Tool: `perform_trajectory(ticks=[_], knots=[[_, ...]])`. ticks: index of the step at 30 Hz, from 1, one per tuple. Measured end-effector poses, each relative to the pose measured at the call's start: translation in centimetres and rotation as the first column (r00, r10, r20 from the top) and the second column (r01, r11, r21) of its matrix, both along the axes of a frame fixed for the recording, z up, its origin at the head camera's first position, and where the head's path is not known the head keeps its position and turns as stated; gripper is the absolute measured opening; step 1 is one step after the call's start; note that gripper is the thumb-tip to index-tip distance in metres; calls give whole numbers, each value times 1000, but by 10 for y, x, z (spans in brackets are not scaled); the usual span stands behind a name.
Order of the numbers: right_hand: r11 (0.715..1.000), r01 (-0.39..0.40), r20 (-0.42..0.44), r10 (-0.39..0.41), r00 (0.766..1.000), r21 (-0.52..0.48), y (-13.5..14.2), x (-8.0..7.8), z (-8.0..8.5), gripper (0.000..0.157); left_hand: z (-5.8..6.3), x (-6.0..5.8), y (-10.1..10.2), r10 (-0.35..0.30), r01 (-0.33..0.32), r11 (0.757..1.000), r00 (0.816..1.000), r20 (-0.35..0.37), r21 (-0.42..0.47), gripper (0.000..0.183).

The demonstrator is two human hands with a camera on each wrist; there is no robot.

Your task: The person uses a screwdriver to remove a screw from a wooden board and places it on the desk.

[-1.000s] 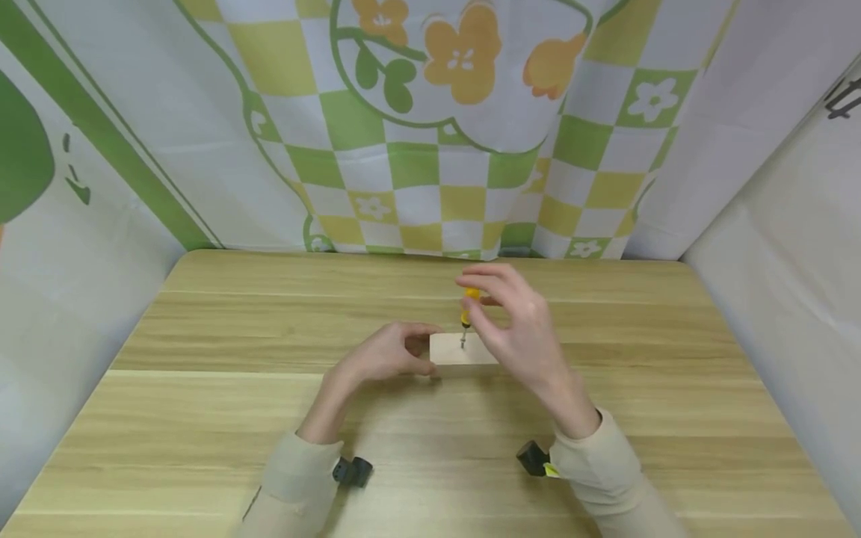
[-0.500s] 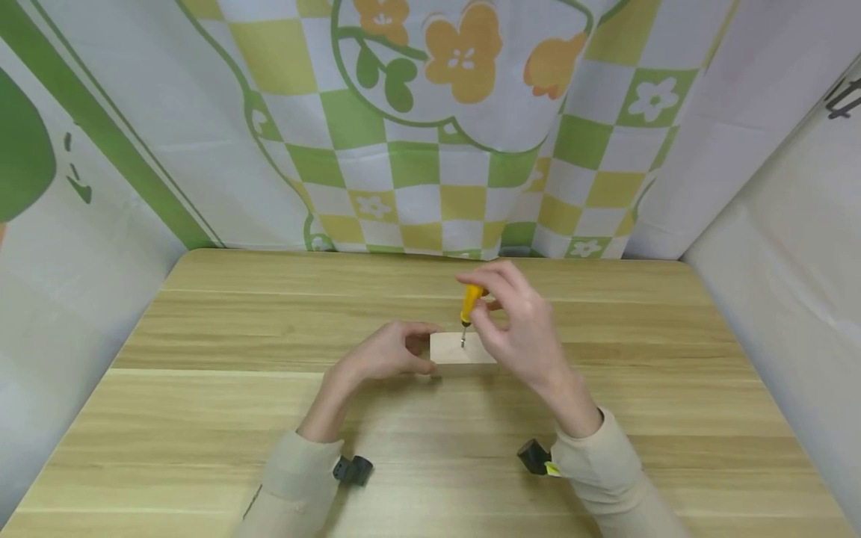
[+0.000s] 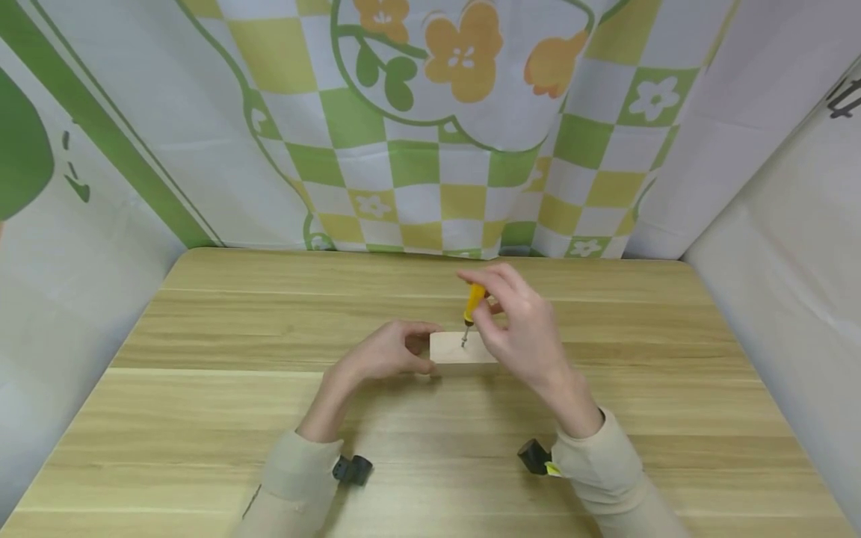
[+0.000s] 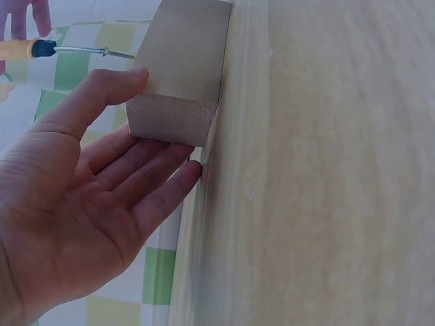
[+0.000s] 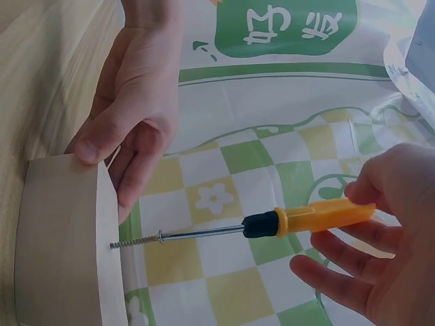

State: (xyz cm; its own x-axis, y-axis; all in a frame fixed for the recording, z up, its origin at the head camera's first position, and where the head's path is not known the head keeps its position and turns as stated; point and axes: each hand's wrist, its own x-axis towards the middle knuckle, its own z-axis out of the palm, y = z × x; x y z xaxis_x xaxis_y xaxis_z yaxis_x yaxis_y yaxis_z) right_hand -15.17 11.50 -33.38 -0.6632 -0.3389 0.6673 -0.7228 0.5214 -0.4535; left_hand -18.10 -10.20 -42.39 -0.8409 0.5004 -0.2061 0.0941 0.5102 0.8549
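- The left grip (image 3: 383, 353), a person's bare hand, is narrowed to the width of a pale wooden block (image 3: 449, 350), holding its left end with the thumb on the near side and fingers on the far side.
- The right grip (image 3: 521, 317), raised over the block's other end, pinches a screwdriver (image 5: 316, 216) by its yellow-orange handle; its remaining fingers fan out loosely.
- Down from the right grip, the slightly leaning shaft meets the head of a screw (image 5: 139, 241); whether the tip is seated is too small to tell.
- That screw stands upright in the block's top face, between the two grips, much of its thread exposed.
- Beneath both grips, the block rests on a wood-grain worktop (image 3: 430, 448).
- Beyond them hangs a green, yellow and white checked cloth (image 3: 413, 164) with flowers.
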Motion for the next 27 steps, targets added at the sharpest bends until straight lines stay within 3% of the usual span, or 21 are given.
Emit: perform_trajectory(ticks=[5,27], knots=[[1000,-2,-9,3,1000,18,0,1,0,31,-1,0,0,-11,11,1000,1000,-4,-2,60],[997,-36,-8,35,999,-68,7,1,0,32,-2,-1,1,-37,37,999,999,-10,28,53]])
